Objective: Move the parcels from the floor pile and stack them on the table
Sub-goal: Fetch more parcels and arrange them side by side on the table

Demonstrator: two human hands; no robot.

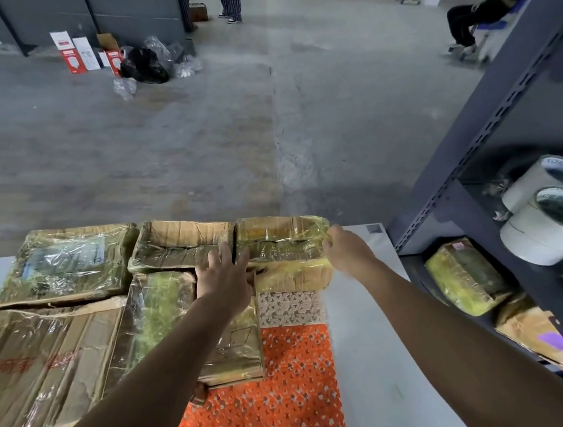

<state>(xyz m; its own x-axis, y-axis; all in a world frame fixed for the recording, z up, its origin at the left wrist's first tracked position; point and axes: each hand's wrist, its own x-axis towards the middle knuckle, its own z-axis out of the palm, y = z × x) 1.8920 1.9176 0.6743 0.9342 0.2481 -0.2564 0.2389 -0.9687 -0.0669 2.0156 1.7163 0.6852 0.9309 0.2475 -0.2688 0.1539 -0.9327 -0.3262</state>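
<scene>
Parcel being handled: the far-right parcel [283, 247], tape-wrapped cardboard, lies flat at the far edge of the table [364, 343], with its near end over the patterned cloth [289, 384].
Left hand [222, 270]: lies flat with fingers straight and spread, pressing across the seam between that parcel and the middle parcel [176, 244], which touches it on the left.
Right hand [345, 250]: fingers are curled over the parcel's far right corner, gripping it.
Other parcels: the far-left parcel [68, 264], the large near parcel [44, 367] and the long parcel [159, 314] lie close-packed on the table's left side.
Shelving: the metal rack [473, 146] on the right holds tape rolls [546, 229] and a yellowish parcel [465, 278].
Floor: small boxes [76, 56] and plastic bags [145, 64] sit by the far wall.
</scene>
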